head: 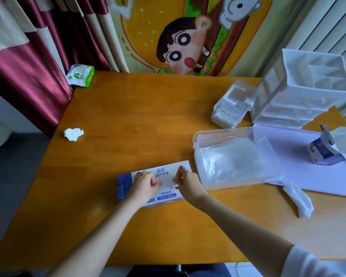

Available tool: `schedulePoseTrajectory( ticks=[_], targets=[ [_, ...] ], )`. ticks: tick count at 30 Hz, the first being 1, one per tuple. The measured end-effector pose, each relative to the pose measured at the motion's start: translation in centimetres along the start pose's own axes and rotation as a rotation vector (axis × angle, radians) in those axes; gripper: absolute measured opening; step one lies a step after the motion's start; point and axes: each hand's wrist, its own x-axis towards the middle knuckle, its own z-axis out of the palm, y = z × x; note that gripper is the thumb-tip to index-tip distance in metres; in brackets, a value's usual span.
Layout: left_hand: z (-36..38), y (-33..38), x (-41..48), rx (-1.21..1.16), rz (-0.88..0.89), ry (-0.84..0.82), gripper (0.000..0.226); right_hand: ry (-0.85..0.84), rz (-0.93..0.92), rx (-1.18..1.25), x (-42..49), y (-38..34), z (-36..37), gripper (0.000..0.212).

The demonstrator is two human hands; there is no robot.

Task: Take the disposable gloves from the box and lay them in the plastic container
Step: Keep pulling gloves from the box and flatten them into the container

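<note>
The glove box [169, 170] lies on the table [128, 108], the plastic container [224, 130] just right of it. Gloves [232, 162] lie in the container. A drawer organiser [294, 104] stands behind it.

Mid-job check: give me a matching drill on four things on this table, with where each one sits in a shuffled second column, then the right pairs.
Things:
1. glove box
2. plastic container
3. wipes pack
4. crumpled tissue

Places:
A. far left corner of the table, by the curtain
B. alone on the left part of the table
C. under the left hand and right hand, which pinch a glove
D. right of the box, with a glove pile inside

Pairs: 1-C, 2-D, 3-A, 4-B.
</note>
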Motion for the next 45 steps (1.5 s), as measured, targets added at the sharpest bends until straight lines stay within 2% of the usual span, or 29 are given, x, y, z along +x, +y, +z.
schedulePoseTrajectory(
  ticks=[4, 7, 15, 21, 24, 28, 31, 33, 35, 37, 40, 43, 44, 45],
  targets=[
    [0.4, 0.4, 0.0, -0.076, 0.059, 0.000, 0.013, 0.051, 0.037, 0.049, 0.0, 0.2, 0.1, 0.026],
    [0.9, 0.8, 0.0, -0.105, 0.110, -0.077, 0.021, -0.001, 0.000, 0.026, -0.2, -0.4, -0.2, 0.005],
    [1.3, 0.5, 0.2, 0.223, 0.121, -0.096, 0.022, 0.052, -0.045, -0.118, -0.3, -1.3, -1.4, 0.017],
    [1.4, 0.0, -0.2, 0.480, 0.176, -0.129, 0.024, 0.209, -0.092, -0.042, -1.0, -2.8, -4.3, 0.031],
    [1.4, 0.0, -0.5, 0.536, 0.195, -0.145, 0.026, 0.340, -0.087, 0.087, -0.7, -3.2, -7.4, 0.024],
    [0.3, 0.8, 0.0, 0.321, 0.156, -0.177, 0.018, 0.394, -0.158, 0.067, -0.2, -3.3, -10.9, 0.014],
    [-1.6, 2.8, 0.5, 0.072, 0.163, -0.071, 0.017, 0.389, -0.198, 0.028, -0.3, -3.3, -12.1, 0.012],
    [-2.9, 5.1, 0.5, -0.078, 0.199, -0.009, 0.024, 0.374, -0.214, 0.027, -0.6, -3.4, -12.3, 0.012],
    [-4.1, 7.7, 0.2, -0.224, 0.197, -0.041, 0.041, 0.356, -0.228, 0.039, -0.9, -3.6, -12.2, 0.014],
    [-5.0, 9.9, -0.2, -0.357, 0.197, -0.102, 0.049, 0.348, -0.252, 0.050, -1.4, -4.0, -11.9, 0.013],
    [-5.1, 11.5, -0.2, -0.473, 0.211, -0.161, 0.042, 0.342, -0.290, 0.035, -1.7, -4.5, -11.7, 0.011],
    [-4.9, 11.6, 0.2, -0.544, 0.215, -0.054, 0.020, 0.250, -0.286, 0.218, -1.5, -4.0, -12.0, 0.013],
    [-5.0, 11.5, 0.3, -0.560, 0.208, -0.013, 0.018, 0.222, -0.279, 0.301, -1.4, -3.7, -12.1, 0.008],
    [-5.2, 11.5, 0.3, -0.571, 0.189, 0.003, 0.018, 0.225, -0.262, 0.341, -1.3, -3.4, -12.2, 0.012]
  ],
)
